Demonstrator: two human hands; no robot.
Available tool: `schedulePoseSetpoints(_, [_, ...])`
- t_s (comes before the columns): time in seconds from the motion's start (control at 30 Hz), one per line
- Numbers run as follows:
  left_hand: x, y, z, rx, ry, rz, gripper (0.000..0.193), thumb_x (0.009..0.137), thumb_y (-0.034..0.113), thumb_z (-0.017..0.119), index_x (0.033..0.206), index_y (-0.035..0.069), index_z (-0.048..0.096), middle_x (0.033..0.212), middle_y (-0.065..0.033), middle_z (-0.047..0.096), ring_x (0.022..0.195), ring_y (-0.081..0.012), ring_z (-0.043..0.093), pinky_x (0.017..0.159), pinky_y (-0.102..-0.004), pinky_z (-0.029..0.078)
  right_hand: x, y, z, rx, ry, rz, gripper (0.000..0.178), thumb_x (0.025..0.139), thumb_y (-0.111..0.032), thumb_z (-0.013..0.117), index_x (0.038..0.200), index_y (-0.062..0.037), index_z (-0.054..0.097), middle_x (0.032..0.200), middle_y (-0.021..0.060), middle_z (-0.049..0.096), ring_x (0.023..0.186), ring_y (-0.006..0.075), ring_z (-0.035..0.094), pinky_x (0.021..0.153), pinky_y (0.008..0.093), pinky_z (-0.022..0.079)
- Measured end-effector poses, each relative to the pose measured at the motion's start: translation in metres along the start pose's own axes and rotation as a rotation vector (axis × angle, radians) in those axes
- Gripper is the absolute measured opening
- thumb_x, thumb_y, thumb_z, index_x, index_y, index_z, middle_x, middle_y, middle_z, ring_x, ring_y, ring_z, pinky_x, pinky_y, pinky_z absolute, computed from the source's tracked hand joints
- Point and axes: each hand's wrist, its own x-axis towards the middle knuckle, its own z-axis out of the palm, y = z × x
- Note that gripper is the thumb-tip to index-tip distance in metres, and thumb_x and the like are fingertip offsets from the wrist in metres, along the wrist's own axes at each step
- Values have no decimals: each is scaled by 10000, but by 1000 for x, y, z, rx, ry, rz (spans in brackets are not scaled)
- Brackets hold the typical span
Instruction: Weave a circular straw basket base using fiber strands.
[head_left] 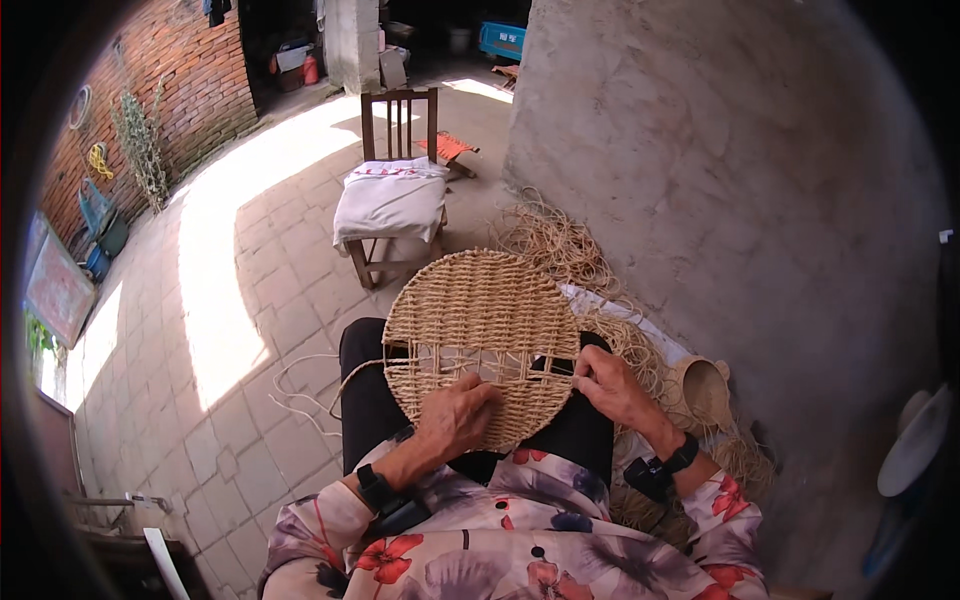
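Note:
A round woven straw mat [480,295] lies tilted across my lap. An unfilled band with upright strands crosses it below the middle. My left hand [458,412] rests on the lower woven part, its fingers curled at the edge of this band; what they hold is hidden. At the mat's right rim, my right hand [608,385] has thumb and forefinger pinched together on a straw cord, mostly covered by the fingers. Loose lengths of straw cord [350,382] run out past the left rim and hang beside my left knee.
A wooden chair [399,127] with a white cloth [390,205] stands ahead, an orange-topped folding stool [450,146] behind it. Heaps of straw cord [560,243] and a round woven basket [703,392] lie at right along the grey wall [720,170]. Stone paving [290,340] extends left.

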Motion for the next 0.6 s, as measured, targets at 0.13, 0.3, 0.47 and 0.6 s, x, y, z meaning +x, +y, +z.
schedulePoseSetpoints(0.13, [2,3,1,40,-44,-12,86,863,146,647,944,157,672,841,-74,598,697,-323,646,590,-435,518,1,2,5,-42,3,17,201,823,-33,650,895,-23,463,727,150,543,675,326,584,624,425,449])
schedulePoseSetpoints(0.3, [5,4,-3,40,-72,38,108,842,137,644,947,156,659,836,-77,595,687,-332,642,578,-444,516,10,8,-21,-59,-265,-15,183,834,-51,643,908,-35,476,712,159,571,688,358,614,613,443,452])
schedulePoseSetpoints(0.47, [7,4,0,71,-103,-5,78,855,170,668,933,170,669,842,-67,598,708,-317,643,589,-434,508,7,4,-22,-74,-282,97,161,860,-92,648,926,-15,524,724,133,590,660,338,620,601,409,479])
schedulePoseSetpoints(0.6, [5,1,3,77,-69,-6,69,854,178,672,922,167,670,825,-68,596,696,-319,641,584,-434,506,-10,-11,2,-575,-10,-64,122,844,-71,631,914,-6,554,758,166,610,725,368,645,638,461,518])
